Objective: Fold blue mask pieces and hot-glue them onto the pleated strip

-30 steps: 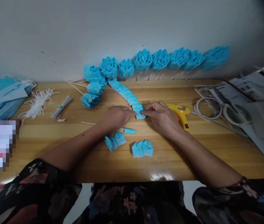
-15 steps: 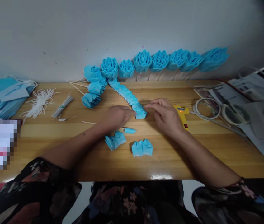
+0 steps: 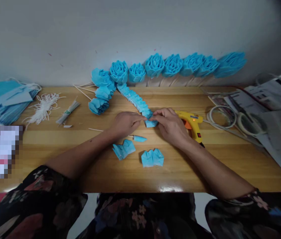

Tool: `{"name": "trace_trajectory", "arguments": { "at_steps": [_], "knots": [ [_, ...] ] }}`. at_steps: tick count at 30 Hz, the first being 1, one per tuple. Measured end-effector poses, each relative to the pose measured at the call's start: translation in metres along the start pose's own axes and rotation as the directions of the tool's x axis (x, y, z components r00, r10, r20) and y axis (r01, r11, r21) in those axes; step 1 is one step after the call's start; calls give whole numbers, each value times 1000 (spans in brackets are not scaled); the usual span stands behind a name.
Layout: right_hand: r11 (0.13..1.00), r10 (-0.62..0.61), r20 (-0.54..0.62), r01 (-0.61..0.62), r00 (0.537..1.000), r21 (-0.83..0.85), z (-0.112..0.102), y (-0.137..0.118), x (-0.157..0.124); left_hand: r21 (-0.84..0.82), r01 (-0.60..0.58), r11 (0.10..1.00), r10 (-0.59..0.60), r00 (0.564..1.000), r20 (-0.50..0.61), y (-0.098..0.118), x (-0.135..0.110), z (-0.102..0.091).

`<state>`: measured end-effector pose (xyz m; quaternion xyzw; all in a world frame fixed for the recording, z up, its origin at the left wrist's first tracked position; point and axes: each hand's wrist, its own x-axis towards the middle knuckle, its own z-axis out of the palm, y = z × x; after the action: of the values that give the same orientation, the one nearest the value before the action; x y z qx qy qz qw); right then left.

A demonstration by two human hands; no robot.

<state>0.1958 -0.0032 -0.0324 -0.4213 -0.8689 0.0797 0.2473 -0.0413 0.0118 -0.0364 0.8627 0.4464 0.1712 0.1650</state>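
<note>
A long row of overlapping folded blue fabric petals (image 3: 137,100) slants across the table toward me. At its near end lies a folded petal (image 3: 151,124), with fingers of both hands on it. My left hand (image 3: 128,123) comes from the left, thumb and forefinger closed at the petal's left side. On the other side my right hand (image 3: 171,125) pinches at its upper right edge; the fingertips partly cover it. Below are a stick with a blue wrapped tip (image 3: 140,138) and two folded blue pieces, a left one (image 3: 124,149) and a right one (image 3: 152,157).
A yellow glue gun (image 3: 192,122) lies beside my right hand. Several blue fabric roses (image 3: 154,64) line the wall. On the left are stacked face masks (image 3: 6,99), white ear loops (image 3: 44,108) and bundled wires (image 3: 68,112). Tape rolls (image 3: 221,116) and papers (image 3: 279,146) lie right.
My right hand has moved left and down onto the near petal, showing more of the glue gun. My left hand stays at the petal's left side. The view has shifted slightly.
</note>
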Motion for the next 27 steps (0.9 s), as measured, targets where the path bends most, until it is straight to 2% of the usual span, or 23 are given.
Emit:
{"name": "trace_trajectory", "arguments": {
  "at_steps": [4,10,14,20,24,27],
  "knots": [
    [1000,-1,20,1,1000,1,1,1,0,88,-24,996,17,997,81,7,0,-7],
    [991,20,-155,0,988,133,-8,9,-1,164,-28,986,-1,985,171,16,1,-16],
    [998,-17,-129,25,991,61,-7,11,-3,164,-6,987,-25,982,186,17,1,-16],
    [998,-8,-71,4,997,-57,-1,9,-2,157,-43,987,19,988,156,14,1,-14],
    [1000,-8,-92,6,996,-14,-1,11,-3,161,-31,986,4,987,161,13,1,-13],
    [998,19,-163,-9,986,58,-5,15,-5,173,-18,985,-11,985,170,14,1,-14]
  ]
}}
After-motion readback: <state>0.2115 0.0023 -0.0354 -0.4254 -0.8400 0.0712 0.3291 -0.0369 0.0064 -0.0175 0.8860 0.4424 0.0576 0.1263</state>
